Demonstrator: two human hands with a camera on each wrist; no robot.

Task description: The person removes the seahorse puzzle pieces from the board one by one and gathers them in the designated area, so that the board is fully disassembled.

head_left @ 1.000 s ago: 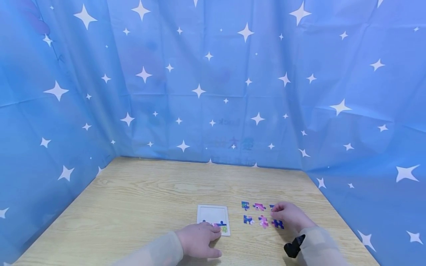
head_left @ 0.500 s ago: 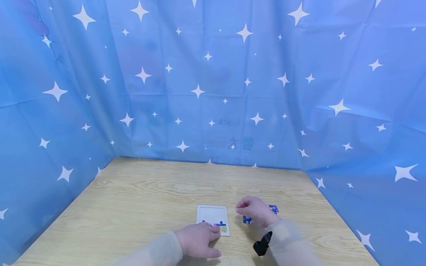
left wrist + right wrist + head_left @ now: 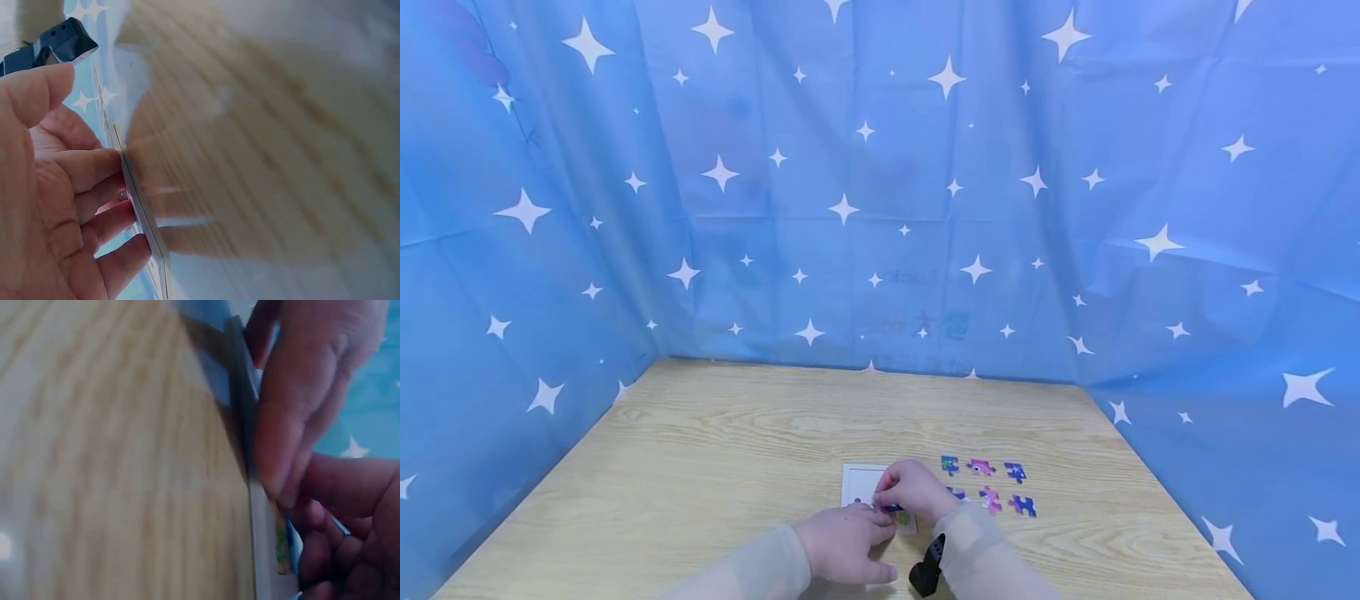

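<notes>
A small white-framed puzzle tray lies on the table with several pieces fitted along its near end. My left hand rests across its lower left, fingers extended. In the left wrist view, the fingertips of that left hand touch the edge of the tray. Over the tray's right side, my right hand pinches what looks like a small puzzle piece, mostly hidden by the fingers. The right wrist view has the right hand reaching down to the tray, beside the left fingers.
Right of the tray lie several loose pieces in two rows, including a pink piece, a blue piece and another blue one. A starry blue curtain borders the wooden table. A black wrist camera sits at the right sleeve.
My right hand has moved left from the loose pieces, passing above them, to the tray beside the left hand. The left hand has stayed on the tray.
</notes>
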